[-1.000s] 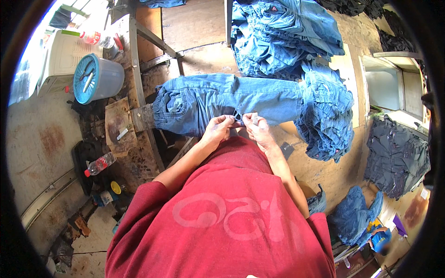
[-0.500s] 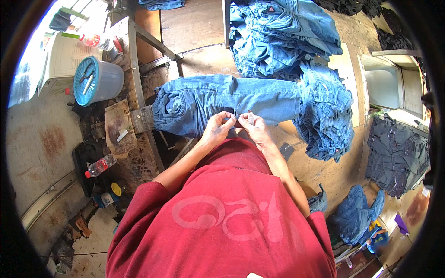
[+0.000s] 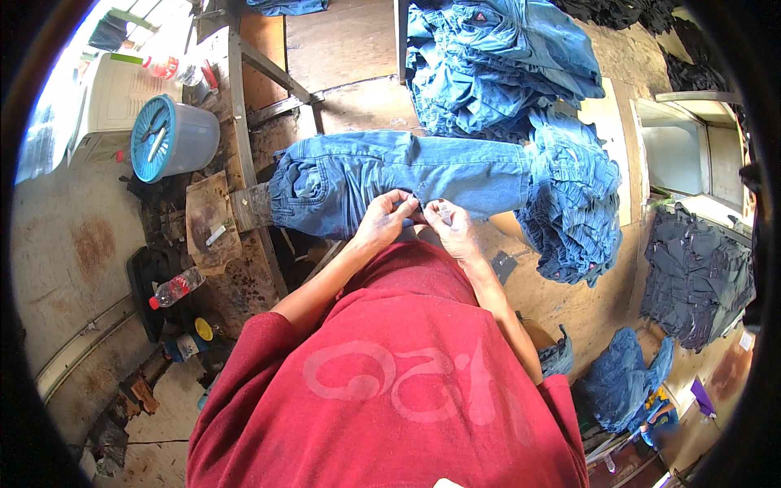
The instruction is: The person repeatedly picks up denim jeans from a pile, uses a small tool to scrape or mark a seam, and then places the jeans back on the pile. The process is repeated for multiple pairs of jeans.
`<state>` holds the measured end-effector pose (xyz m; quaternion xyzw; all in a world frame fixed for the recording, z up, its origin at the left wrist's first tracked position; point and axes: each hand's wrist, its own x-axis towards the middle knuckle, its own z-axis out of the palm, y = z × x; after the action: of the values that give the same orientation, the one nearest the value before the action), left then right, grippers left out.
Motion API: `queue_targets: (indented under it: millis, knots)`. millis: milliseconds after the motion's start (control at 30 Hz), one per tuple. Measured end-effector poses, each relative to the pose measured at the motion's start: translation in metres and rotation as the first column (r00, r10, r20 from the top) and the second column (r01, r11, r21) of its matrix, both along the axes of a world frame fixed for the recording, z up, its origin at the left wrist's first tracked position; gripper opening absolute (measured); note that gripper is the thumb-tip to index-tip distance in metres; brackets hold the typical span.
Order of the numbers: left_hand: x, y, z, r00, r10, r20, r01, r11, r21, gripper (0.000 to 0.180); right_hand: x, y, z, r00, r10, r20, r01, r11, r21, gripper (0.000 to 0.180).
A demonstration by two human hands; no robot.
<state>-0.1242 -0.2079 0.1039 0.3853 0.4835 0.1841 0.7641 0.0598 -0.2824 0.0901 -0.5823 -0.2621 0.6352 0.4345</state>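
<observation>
A pair of blue jeans lies stretched sideways in front of me, its left end drawn over a narrow board. At its near edge, in the middle, my left hand is closed with thumb and forefinger pinched together. A tiny dark thing shows at these fingertips, too small to name. Close beside it on the right, my right hand is closed too, its fingertips pinched, with a small pale patch by the thumb. What it pinches is hidden.
A tall stack of blue jeans stands at the far side, with more denim bunched at the right. Dark garments are piled farther right. To the left are a lidded bucket, a plastic bottle and a wooden bench.
The fingertips have shifted slightly, with the left thumb and forefinger now closer around the dark thing. The view has moved a little; the jeans lie as before.
</observation>
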Motion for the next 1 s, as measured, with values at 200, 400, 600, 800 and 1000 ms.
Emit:
queue_targets:
  millis: [200,400,600,800,1000]
  knots:
    - [-0.005,-0.003,0.004,0.998,0.020,-0.052,-0.028,0.988,-0.154,0.022,0.002,-0.002,0.006,0.980,0.073,0.184,-0.073,0.997,-0.008,0.018]
    - [0.004,-0.002,0.003,0.997,-0.055,-0.046,0.056,0.998,0.031,0.023,0.005,0.009,0.031,0.862,0.061,0.504,-0.096,0.994,0.043,0.029]
    - [0.000,-0.008,0.000,0.993,0.063,0.102,-0.040,0.976,-0.215,0.020,0.009,0.020,0.029,0.838,0.179,0.516,-0.037,0.961,-0.273,0.051]
    - [-0.008,-0.008,0.001,0.988,0.147,0.045,-0.125,0.938,-0.324,0.025,0.011,0.016,0.009,0.883,-0.041,0.468,0.042,0.999,0.007,0.043]
    - [0.000,-0.002,0.002,0.996,-0.069,-0.050,0.063,0.992,-0.105,0.024,0.012,0.014,0.018,0.897,-0.020,0.441,-0.006,0.998,0.057,0.038]
